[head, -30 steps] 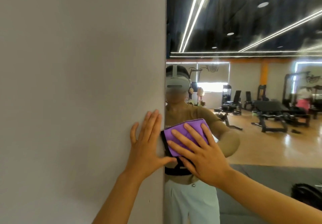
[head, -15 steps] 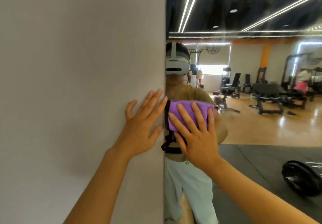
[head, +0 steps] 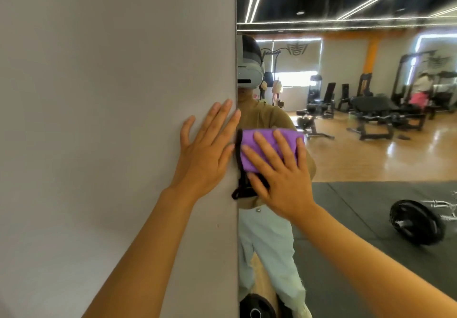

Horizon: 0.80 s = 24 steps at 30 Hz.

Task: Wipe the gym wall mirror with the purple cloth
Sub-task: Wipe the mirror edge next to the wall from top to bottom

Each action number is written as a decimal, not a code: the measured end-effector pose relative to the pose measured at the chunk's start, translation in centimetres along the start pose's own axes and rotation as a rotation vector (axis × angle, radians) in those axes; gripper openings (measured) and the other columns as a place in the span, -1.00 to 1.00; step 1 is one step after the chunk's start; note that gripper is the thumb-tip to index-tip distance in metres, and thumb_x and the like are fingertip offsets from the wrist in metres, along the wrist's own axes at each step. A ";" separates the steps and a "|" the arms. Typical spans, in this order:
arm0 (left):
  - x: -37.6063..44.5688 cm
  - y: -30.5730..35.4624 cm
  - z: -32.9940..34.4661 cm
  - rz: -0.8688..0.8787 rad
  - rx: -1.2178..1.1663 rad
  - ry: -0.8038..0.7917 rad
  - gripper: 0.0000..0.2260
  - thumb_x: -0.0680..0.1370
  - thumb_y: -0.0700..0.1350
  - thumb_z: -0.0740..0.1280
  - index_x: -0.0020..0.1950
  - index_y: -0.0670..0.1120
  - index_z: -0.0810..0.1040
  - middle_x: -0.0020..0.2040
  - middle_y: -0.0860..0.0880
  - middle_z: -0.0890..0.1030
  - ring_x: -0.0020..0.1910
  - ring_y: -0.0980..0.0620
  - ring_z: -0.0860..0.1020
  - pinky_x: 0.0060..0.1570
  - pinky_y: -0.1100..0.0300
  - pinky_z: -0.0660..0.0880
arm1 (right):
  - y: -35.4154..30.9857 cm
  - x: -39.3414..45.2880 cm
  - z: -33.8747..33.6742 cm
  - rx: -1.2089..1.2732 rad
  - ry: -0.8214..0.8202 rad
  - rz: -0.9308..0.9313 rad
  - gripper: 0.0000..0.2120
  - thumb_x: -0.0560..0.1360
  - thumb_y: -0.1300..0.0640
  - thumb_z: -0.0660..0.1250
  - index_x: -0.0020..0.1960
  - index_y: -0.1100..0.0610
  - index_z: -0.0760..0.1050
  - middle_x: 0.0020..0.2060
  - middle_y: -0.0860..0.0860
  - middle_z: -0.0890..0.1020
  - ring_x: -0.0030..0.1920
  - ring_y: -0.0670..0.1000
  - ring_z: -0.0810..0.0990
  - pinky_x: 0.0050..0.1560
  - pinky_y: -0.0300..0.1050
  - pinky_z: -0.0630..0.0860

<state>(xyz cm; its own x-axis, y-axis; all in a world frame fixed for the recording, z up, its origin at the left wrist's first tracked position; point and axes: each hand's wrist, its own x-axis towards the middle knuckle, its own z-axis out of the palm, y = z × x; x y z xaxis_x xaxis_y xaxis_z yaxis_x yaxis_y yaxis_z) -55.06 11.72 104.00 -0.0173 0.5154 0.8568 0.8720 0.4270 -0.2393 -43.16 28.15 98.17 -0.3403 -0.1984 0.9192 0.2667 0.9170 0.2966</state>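
Lower now — right hand [head: 282, 176] presses purple cloth [head: 262, 149] on mirror [head: 371, 157].

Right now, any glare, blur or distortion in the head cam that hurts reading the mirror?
Head view: ceiling strip lights reflect bright in the mirror, floor shows glare patches; wide-angle bends the grey wall edge; right hand and purple cloth sharp, the reflected gym soft.

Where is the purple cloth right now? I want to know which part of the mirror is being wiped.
In the head view, the purple cloth sits at the mirror's left edge, pressed flat under the right hand, beside the left hand on the grey wall.
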 end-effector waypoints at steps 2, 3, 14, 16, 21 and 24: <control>-0.1 0.0 0.2 -0.005 -0.018 0.013 -0.50 0.67 0.00 0.06 0.61 -0.02 0.08 0.62 -0.01 0.03 0.60 0.07 -0.06 0.48 0.01 -0.21 | 0.4 2.4 0.0 -0.032 0.049 0.060 -0.50 0.66 -0.15 0.11 0.55 -0.01 0.29 0.55 0.04 0.25 0.58 0.18 0.10 0.55 0.31 -0.08; -0.1 0.0 0.4 -0.012 -0.023 0.019 -0.49 0.67 0.02 0.06 0.61 -0.02 0.07 0.62 -0.01 0.02 0.60 0.07 -0.07 0.49 -0.01 -0.21 | 0.4 3.0 0.0 -0.046 0.061 0.080 -0.50 0.67 -0.15 0.10 0.55 0.00 0.28 0.56 0.04 0.23 0.58 0.18 0.10 0.55 0.31 -0.09; -0.6 2.9 1.4 -0.108 -0.067 0.152 -0.53 0.66 -0.07 0.19 0.57 -0.08 0.26 0.60 -0.11 0.15 0.59 -0.08 0.07 0.50 -0.10 -0.02 | -1.3 -12.4 1.3 -0.131 -0.210 -0.063 -0.48 0.69 -0.16 0.01 0.62 -0.09 0.09 0.63 -0.05 0.04 0.62 0.14 -0.02 0.57 0.25 -0.16; -1.1 3.7 1.7 -0.082 -0.071 0.142 -0.53 0.65 -0.08 0.21 0.56 -0.09 0.27 0.59 -0.12 0.16 0.59 -0.08 0.08 0.51 -0.08 -0.03 | -0.1 -10.4 0.7 -0.091 -0.189 -0.081 -0.46 0.67 -0.17 0.06 0.61 -0.09 0.12 0.63 -0.06 0.04 0.62 0.13 -0.01 0.57 0.24 -0.15; -1.6 4.8 2.0 -0.102 -0.069 0.137 -0.49 0.62 -0.10 0.26 0.57 -0.12 0.25 0.60 -0.11 0.15 0.59 -0.06 0.08 0.53 -0.08 -0.01 | 7.8 3.7 -2.8 -0.089 0.088 0.178 -0.45 0.67 -0.16 0.09 0.60 0.02 0.15 0.59 0.09 0.13 0.58 0.26 0.05 0.53 0.33 -0.11; -1.5 5.7 2.0 -0.144 -0.071 0.160 -0.50 0.61 -0.12 0.26 0.55 -0.13 0.28 0.59 -0.11 0.16 0.58 -0.06 0.10 0.53 -0.07 -0.02 | 9.9 7.1 -3.9 -0.125 0.125 0.205 -0.47 0.68 -0.13 0.10 0.59 0.06 0.21 0.57 0.15 0.21 0.56 0.31 0.11 0.53 0.34 -0.10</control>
<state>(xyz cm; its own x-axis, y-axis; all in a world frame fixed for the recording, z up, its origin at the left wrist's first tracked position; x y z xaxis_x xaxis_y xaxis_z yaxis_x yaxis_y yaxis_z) -51.10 14.90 100.46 -0.0710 0.3260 0.9427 0.8985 0.4313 -0.0814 -39.39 34.43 108.68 -0.1564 -0.0614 0.9858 0.4301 0.8942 0.1240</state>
